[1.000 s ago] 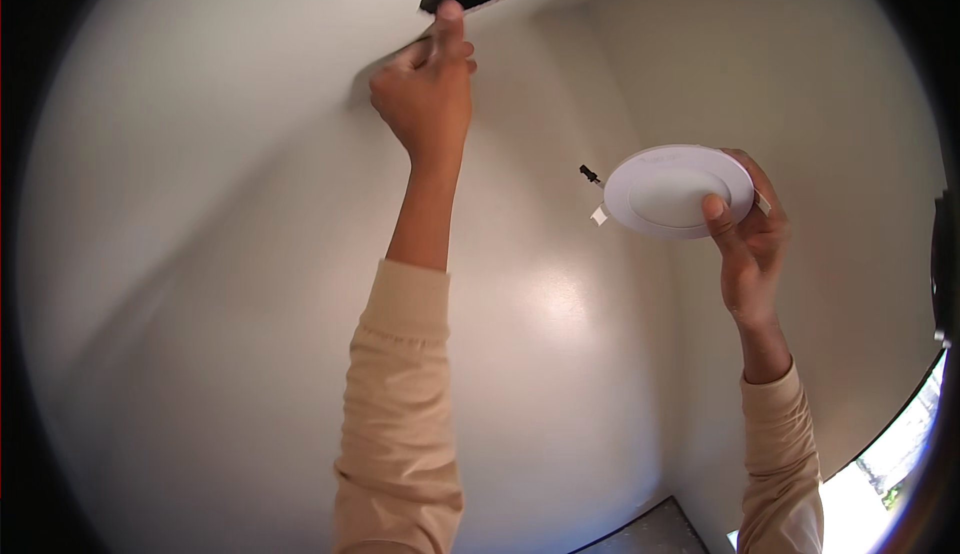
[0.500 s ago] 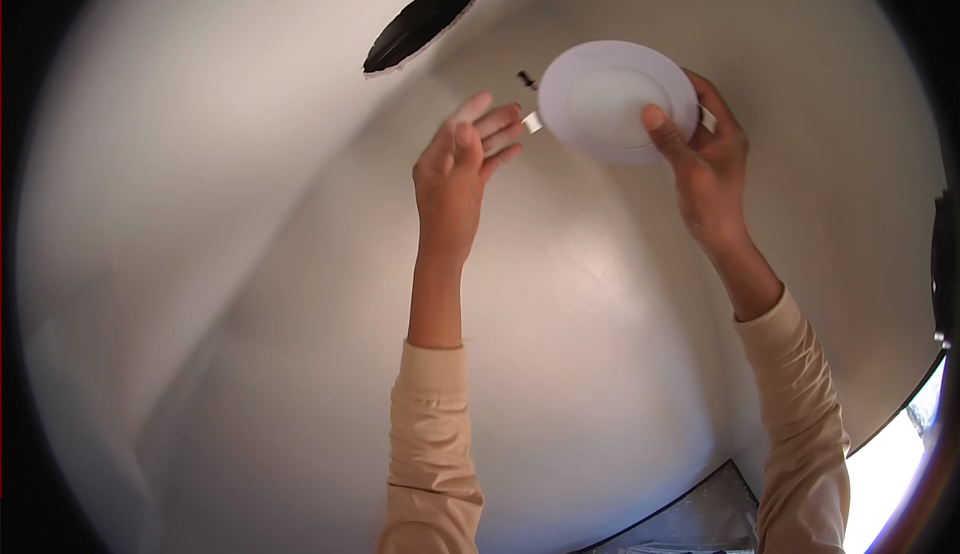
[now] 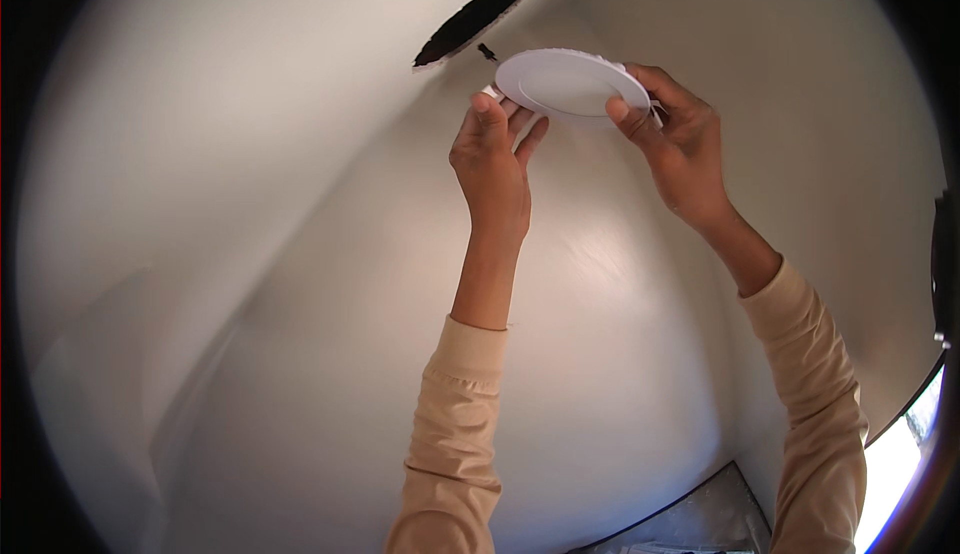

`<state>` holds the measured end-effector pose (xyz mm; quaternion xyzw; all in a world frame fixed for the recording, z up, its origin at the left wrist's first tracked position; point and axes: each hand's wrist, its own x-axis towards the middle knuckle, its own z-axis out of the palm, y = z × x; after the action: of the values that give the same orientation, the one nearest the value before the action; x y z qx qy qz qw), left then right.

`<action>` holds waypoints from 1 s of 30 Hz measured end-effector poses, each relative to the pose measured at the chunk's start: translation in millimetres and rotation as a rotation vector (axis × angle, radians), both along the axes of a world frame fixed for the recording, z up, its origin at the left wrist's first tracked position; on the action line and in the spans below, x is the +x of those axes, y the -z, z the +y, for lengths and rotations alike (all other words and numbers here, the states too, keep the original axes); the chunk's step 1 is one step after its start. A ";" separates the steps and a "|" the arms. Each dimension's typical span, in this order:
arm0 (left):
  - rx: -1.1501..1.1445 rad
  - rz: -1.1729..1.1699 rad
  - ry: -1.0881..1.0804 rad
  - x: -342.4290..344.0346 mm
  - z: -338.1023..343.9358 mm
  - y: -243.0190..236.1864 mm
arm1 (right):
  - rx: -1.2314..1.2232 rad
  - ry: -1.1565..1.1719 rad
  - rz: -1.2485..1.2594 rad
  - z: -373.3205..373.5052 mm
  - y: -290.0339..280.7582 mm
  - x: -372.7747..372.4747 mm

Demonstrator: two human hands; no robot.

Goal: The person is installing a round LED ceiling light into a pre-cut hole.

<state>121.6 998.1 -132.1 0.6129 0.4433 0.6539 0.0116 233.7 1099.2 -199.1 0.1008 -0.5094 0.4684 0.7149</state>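
A round white recessed ceiling light [image 3: 568, 82] is tilted below the ceiling, its flat face toward me. My right hand [image 3: 678, 139] grips its right edge, thumb on the face and fingers behind. My left hand [image 3: 495, 149] is at the left edge, thumb and fingers closing on the white spring clip [image 3: 490, 91] there; some fingertips pass behind the rim. Part of another clip [image 3: 657, 111] shows beside my right fingers. A small black connector [image 3: 486, 52] sits just beyond the light's left edge, close to the round cut-out hole [image 3: 472, 24] in the ceiling.
The pale ceiling [image 3: 250, 104] slopes across the upper left and meets a plain wall [image 3: 600, 334]. A dark-edged panel [image 3: 690, 519] stands at the bottom. Bright daylight [image 3: 890, 484] comes in at the lower right, below a dark object [image 3: 942, 269] on the rim.
The light has moved left and tipped flatter, closer to the hole. My left hand, earlier loose beside the clip, has moved right and up onto it. My right hand keeps its grip.
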 end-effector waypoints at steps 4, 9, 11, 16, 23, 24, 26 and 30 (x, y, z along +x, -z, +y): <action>0.048 -0.164 0.101 18.8 0.3 6.5 | 0.017 0.034 0.119 -16.6 10.7 -0.9; -0.051 -0.280 0.239 67.5 -9.6 23.2 | 0.008 0.149 0.212 -19.7 27.3 1.0; -0.095 -0.221 0.316 88.8 -13.2 29.7 | 0.051 0.165 0.261 -19.7 30.7 10.2; -0.133 -0.030 0.204 123.9 -40.5 35.5 | 0.082 0.059 0.246 -44.9 32.0 41.0; -0.134 -0.123 0.255 163.3 -93.2 -3.3 | 0.298 -0.077 0.202 -69.4 -5.6 92.1; -0.141 -0.112 0.245 163.7 -96.6 -5.6 | 0.341 -0.053 0.152 -71.3 -8.2 100.6; -0.151 -0.094 0.229 164.6 -104.3 -8.7 | 0.381 -0.032 0.110 -78.7 -10.0 111.7; -0.158 -0.061 0.277 165.1 -116.5 -13.6 | 0.394 -0.064 0.029 -93.3 -15.4 131.4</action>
<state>286.7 881.6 -118.5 0.6451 0.4043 0.6274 0.1633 365.1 1005.9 -183.7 0.2619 -0.5772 0.3806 0.6733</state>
